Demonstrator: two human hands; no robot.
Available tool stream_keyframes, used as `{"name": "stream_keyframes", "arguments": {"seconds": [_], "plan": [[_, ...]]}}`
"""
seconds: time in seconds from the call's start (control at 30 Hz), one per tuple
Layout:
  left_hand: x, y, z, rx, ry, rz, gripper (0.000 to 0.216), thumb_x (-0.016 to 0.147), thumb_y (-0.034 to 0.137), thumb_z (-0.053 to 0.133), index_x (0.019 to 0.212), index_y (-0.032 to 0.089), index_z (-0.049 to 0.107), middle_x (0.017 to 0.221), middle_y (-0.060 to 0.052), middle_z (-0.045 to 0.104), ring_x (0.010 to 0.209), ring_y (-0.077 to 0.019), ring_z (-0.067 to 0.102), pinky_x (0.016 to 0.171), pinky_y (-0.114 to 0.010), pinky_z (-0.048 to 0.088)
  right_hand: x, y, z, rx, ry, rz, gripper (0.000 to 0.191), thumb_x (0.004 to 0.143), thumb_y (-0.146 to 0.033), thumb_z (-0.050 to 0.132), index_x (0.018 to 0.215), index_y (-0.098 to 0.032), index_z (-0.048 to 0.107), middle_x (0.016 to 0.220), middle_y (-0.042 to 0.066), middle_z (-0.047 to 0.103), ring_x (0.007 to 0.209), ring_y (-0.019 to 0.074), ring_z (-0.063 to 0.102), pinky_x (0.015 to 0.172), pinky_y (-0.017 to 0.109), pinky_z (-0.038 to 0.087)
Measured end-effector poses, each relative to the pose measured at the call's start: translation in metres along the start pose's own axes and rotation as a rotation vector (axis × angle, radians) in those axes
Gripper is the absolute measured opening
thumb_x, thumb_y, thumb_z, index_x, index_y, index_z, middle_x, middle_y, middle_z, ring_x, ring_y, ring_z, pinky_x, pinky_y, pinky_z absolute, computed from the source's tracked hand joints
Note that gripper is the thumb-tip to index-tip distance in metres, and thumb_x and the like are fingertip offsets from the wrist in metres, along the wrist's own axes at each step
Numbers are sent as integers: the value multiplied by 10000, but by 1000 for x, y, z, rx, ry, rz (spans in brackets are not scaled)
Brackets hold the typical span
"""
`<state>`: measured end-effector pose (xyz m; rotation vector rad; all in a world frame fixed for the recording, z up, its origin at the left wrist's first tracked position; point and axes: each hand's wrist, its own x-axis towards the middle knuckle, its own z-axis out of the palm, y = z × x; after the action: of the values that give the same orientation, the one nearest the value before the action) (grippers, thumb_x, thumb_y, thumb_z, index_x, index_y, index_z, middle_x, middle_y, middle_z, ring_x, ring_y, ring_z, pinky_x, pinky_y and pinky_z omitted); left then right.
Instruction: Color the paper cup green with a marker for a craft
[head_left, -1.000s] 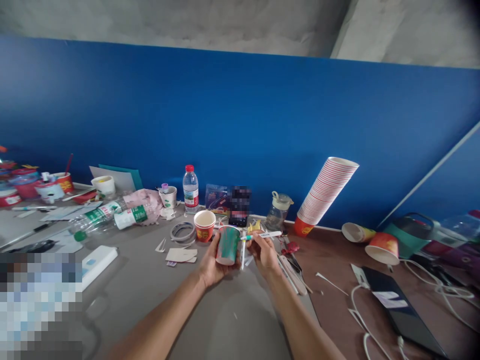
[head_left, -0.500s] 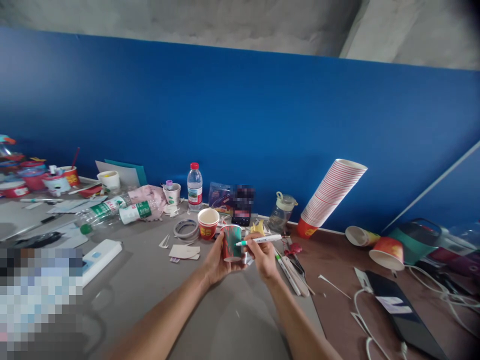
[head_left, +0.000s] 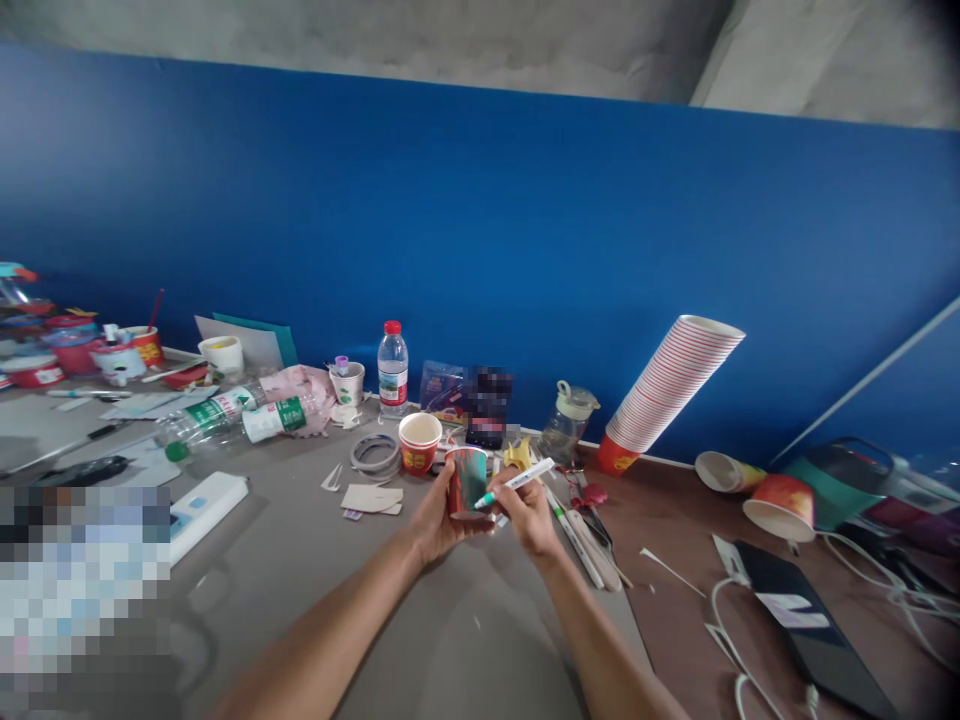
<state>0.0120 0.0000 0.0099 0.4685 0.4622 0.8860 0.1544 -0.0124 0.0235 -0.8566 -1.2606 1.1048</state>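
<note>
One paper cup point(head_left: 471, 480) is held up over the desk point(head_left: 300, 625) at the scene's middle: the left hand point(head_left: 433, 525) has its fingers wrapped around it, and the right hand point(head_left: 531, 515) has its fingers pinching a white marker point(head_left: 527, 473) whose green tip is at the cup's side, touching or just off it, I cannot tell. Green covers much of the visible side, but red streaks show, so the colouring seems well along yet partial; the turned-away side is hidden. Just far-left stands a red cup point(head_left: 417, 460), left of that a tape roll point(head_left: 375, 471).
</note>
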Motion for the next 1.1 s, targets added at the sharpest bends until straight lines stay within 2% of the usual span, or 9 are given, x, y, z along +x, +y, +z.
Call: {"name": "stream_keyframes", "arguments": {"seconds": [0.17,0.3,0.43,0.57,0.73,0.87,1.0,1.1], "plan": [[1,1,1,27,53,-3,563,853,583,418,968,79,642,775,-147,697,651,-239,652,643,-397,519,1,3,-1,4,-19,-4,187,713,-353,678,630,-192,631,479,-22,537,438,109,446,445,235,322],[0,0,1,50,52,-5,580,847,597,417,964,75,642,765,-144,698,650,-237,653,649,-391,521,1,3,-1,5,18,-23,187,728,-358,669,651,-192,630,477,-27,533,431,102,429,447,235,319],[0,0,2,22,63,12,536,853,570,439,954,84,642,784,-135,702,650,-226,654,644,-377,522,0,3,-1,-4,-23,-9,212,714,-370,682,620,-190,619,465,-31,514,428,103,428,437,232,321],[1,0,3,-14,100,28,478,866,527,456,945,92,637,760,-112,698,649,-206,647,644,-361,524,0,2,0,-11,79,-82,197,740,-382,666,701,-190,644,520,-18,552,472,114,464,469,241,356],[0,0,7,-24,111,51,430,876,501,457,960,116,628,795,-101,698,676,-199,649,639,-335,519,0,1,2,-16,-3,-54,249,714,-411,676,633,-187,605,485,-32,501,435,104,442,429,229,346],[0,-2,8,-9,137,56,433,872,510,457,916,114,627,756,-92,682,637,-183,631,634,-332,519,-1,3,4,-52,66,-90,241,748,-413,642,699,-179,616,524,-21,540,460,108,472,439,225,366],[1,-4,7,34,107,89,407,876,492,459,936,126,625,758,-82,679,619,-179,625,614,-320,510,-2,4,4,-83,-28,-70,257,741,-416,636,663,-174,594,488,-29,512,425,104,457,411,221,359],[1,-4,9,30,113,81,418,880,498,446,898,120,625,737,-84,674,611,-178,619,606,-314,504,-2,1,4,-119,77,-119,247,753,-407,617,676,-174,595,501,-25,520,446,107,466,428,224,372]]}}
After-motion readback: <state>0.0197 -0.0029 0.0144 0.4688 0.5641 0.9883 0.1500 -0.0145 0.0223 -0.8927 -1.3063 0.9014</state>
